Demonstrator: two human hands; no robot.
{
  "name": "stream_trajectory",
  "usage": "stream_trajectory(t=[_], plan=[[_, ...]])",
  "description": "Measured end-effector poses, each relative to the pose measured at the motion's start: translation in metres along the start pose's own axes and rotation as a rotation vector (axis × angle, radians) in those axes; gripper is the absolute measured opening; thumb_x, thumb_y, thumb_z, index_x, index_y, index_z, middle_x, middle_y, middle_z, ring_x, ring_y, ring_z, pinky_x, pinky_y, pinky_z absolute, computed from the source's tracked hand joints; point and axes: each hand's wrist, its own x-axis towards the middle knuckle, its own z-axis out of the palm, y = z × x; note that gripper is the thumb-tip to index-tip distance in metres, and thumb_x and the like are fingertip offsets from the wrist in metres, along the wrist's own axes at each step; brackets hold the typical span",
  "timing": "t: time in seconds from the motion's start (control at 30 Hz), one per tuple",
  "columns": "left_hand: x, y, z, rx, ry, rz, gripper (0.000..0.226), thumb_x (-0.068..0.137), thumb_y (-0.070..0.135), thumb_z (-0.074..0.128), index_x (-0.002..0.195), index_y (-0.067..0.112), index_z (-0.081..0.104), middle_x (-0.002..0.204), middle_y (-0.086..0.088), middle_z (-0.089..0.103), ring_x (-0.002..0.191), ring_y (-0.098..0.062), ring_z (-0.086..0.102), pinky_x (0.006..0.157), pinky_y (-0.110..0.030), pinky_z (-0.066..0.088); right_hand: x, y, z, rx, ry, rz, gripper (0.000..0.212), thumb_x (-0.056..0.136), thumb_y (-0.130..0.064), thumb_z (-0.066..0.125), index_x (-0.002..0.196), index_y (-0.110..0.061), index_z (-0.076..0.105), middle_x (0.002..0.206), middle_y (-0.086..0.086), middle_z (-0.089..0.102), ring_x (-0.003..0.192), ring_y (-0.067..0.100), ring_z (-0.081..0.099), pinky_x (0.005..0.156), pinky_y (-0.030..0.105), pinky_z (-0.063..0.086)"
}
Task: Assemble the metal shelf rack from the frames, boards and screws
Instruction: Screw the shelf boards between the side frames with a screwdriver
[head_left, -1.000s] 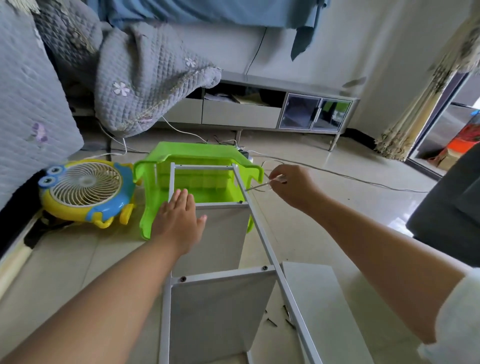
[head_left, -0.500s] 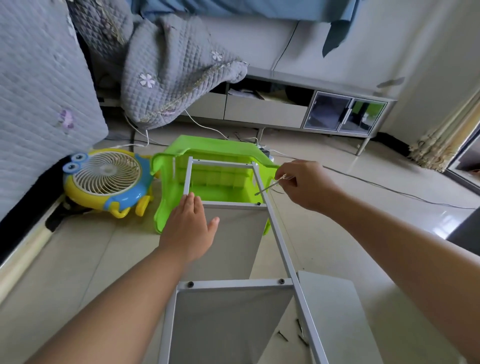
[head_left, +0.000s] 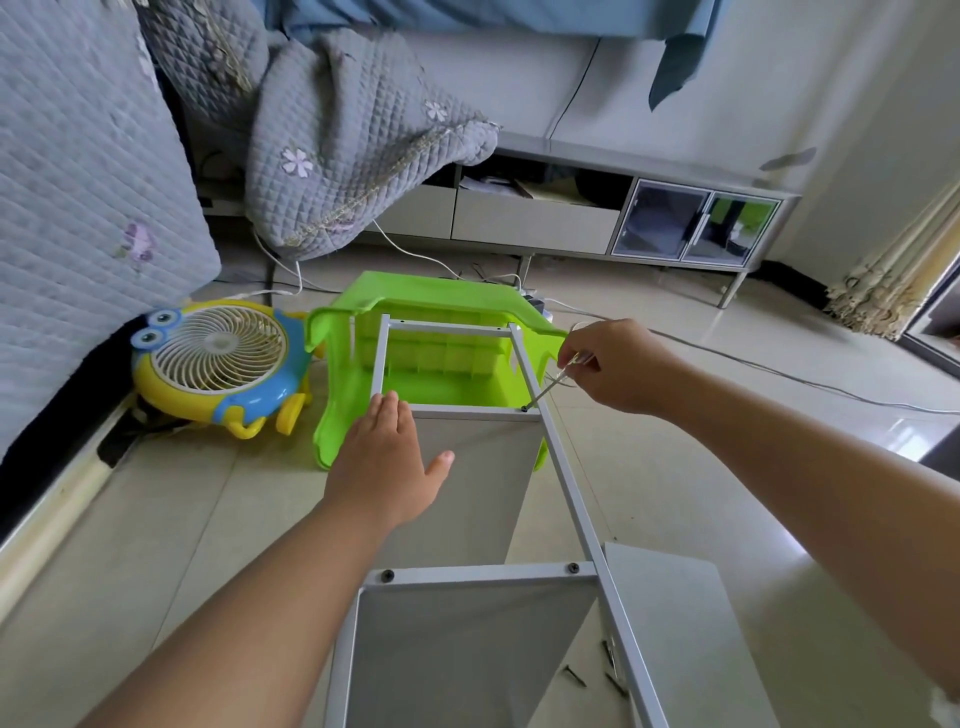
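right hand (head_left: 618, 366): grip clenched on a thin screwdriver (head_left: 550, 387), handle mostly hidden in the fist, tip at a screw (head_left: 524, 409) on the rack frame (head_left: 558, 467). left hand (head_left: 387, 462): released, flat on the upper board (head_left: 483, 483). rack lies on the floor, near end cut off. loose screws (head_left: 574, 676) on the floor, small, count unclear. green stool (head_left: 431, 301) behind.

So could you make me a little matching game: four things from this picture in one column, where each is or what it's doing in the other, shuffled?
Things:
1. left hand
2. right hand
3. loose screws
4. fan

Places or states:
A. lying on the floor beside the frame
B. flat on a grey board
C. holding a thin screwdriver
D. left of the green stool

Pairs: 1-B, 2-C, 3-A, 4-D
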Motion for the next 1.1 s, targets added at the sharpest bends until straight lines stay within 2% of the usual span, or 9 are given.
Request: stream_trajectory(t=[0.27,0.6,0.67,0.73,0.8,0.87,0.93,1.03,1.1], plan=[[0.0,0.001,-0.002,-0.017,-0.004,0.0,0.077,0.095,0.05,0.032,0.147,0.001,0.003,0.157,-0.012,-0.003,0.145,-0.021,-0.004,0.117,-0.03,0.002,0.005,0.001,0.002,0.032,-0.03,0.023,0.025,0.09,-0.008,0.045,0.103,-0.01,0.066,0.103,0.008,0.068,0.096,0.026,0.059,0.077,0.027,0.045],[-0.001,0.001,-0.003,0.007,-0.014,-0.039,0.08,0.095,0.051,0.03,0.147,-0.001,-0.002,0.156,-0.014,-0.006,0.144,-0.024,-0.009,0.117,-0.032,0.0,0.022,-0.009,-0.011,-0.04,-0.222,-0.008,0.023,0.092,-0.014,0.046,0.103,-0.007,0.064,0.109,0.008,0.064,0.101,0.024,0.055,0.075,0.025,0.039],[0.0,0.002,-0.003,0.02,-0.022,-0.047,0.08,0.095,0.051,0.029,0.146,-0.002,-0.002,0.156,-0.015,-0.006,0.144,-0.024,-0.008,0.118,-0.033,0.001,0.033,-0.01,-0.013,-0.061,-0.26,0.011,0.023,0.091,-0.016,0.048,0.098,-0.002,0.065,0.096,0.01,0.065,0.085,0.023,0.057,0.067,0.025,0.041],[0.0,0.002,-0.003,0.019,-0.031,-0.061,0.079,0.095,0.052,0.027,0.146,-0.002,-0.001,0.156,-0.015,-0.006,0.144,-0.024,-0.009,0.118,-0.033,0.001,0.045,-0.011,-0.014,-0.085,-0.288,0.07,0.027,0.091,-0.017,0.048,0.077,0.001,0.063,0.061,0.006,0.061,0.052,0.015,0.052,0.051,0.02,0.036],[-0.001,0.002,-0.004,0.016,-0.038,-0.074,0.079,0.096,0.052,0.026,0.146,-0.002,-0.001,0.156,-0.015,-0.007,0.144,-0.024,-0.008,0.118,-0.033,0.001,0.056,-0.013,-0.012,-0.121,-0.271,0.148,0.04,0.091,-0.017,0.047,0.053,-0.004,0.048,0.026,-0.003,0.042,0.025,0.006,0.04,0.044,0.018,0.033],[-0.003,0.003,-0.005,0.012,-0.044,-0.073,0.079,0.095,0.052,0.026,0.147,-0.001,-0.001,0.156,-0.015,-0.006,0.145,-0.024,-0.008,0.117,-0.032,0.001,0.06,-0.015,-0.011,-0.139,-0.263,0.188,0.046,0.092,-0.019,0.045,0.048,-0.006,0.041,0.016,-0.003,0.031,0.022,0.007,0.037,0.042,0.019,0.032],[-0.003,0.003,-0.006,0.015,-0.045,-0.072,0.079,0.095,0.053,0.025,0.147,-0.001,0.0,0.156,-0.015,-0.006,0.145,-0.024,-0.008,0.117,-0.032,0.0,0.06,-0.018,-0.016,-0.132,-0.327,0.155,0.041,0.094,-0.023,0.044,0.059,-0.003,0.047,0.026,-0.003,0.04,0.037,0.012,0.041,0.046,0.02,0.033],[-0.002,0.002,-0.005,0.018,-0.053,-0.059,0.079,0.095,0.053,0.025,0.147,-0.002,0.0,0.156,-0.015,-0.005,0.145,-0.024,-0.007,0.118,-0.033,0.0,0.059,-0.025,-0.025,-0.043,-0.468,0.115,0.012,0.095,-0.013,0.04,0.09,-0.003,0.044,0.059,0.005,0.045,0.047,0.016,0.04,0.046,0.023,0.034],[-0.002,0.001,-0.005,0.009,-0.061,-0.062,0.079,0.095,0.053,0.025,0.147,-0.002,-0.001,0.156,-0.015,-0.005,0.145,-0.024,-0.007,0.118,-0.033,0.0,0.059,-0.026,-0.025,-0.078,-0.454,0.104,0.011,0.094,-0.007,0.035,0.088,-0.005,0.043,0.058,0.005,0.042,0.046,0.016,0.039,0.046,0.022,0.033]])
